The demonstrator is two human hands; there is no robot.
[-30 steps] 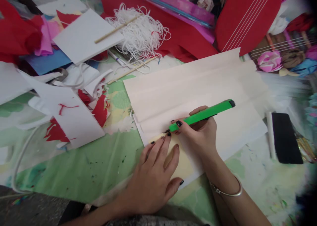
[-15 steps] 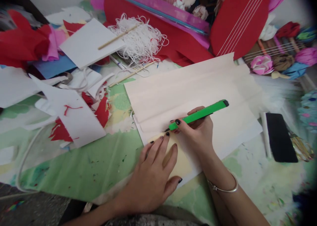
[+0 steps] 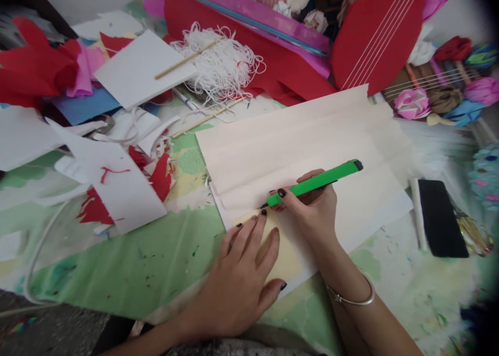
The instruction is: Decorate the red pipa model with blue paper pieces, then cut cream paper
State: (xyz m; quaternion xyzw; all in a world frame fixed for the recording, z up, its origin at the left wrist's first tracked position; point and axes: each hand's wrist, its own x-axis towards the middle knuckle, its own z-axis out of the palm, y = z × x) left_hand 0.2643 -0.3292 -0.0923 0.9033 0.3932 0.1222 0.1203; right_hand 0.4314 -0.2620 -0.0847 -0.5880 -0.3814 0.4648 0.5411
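Observation:
My right hand (image 3: 312, 210) grips a green pen (image 3: 317, 183) with a dark end cap. The pen's dark tip touches the paper near the top edge of a pale yellow piece (image 3: 286, 257). Fingers spread, my left hand (image 3: 241, 270) lies flat on that yellow piece, its fingertips close to the pen tip. Beneath both hands is a large cream sheet (image 3: 296, 132), creased in places, with a white sheet (image 3: 385, 215) showing under its lower edge. A silver bracelet is on my right wrist.
White board scraps (image 3: 117, 187) and red scraps (image 3: 161, 176) lie left. Behind them sit tangled white string (image 3: 220, 60), a wooden stick (image 3: 191, 57) and red material (image 3: 249, 60). A black phone-like slab (image 3: 442, 218) and scissors (image 3: 471, 234) lie right, crepe-paper flowers (image 3: 412, 102) at the back right.
My right hand and the pen have shifted very slightly to the right. My left hand stays in place on the yellow piece.

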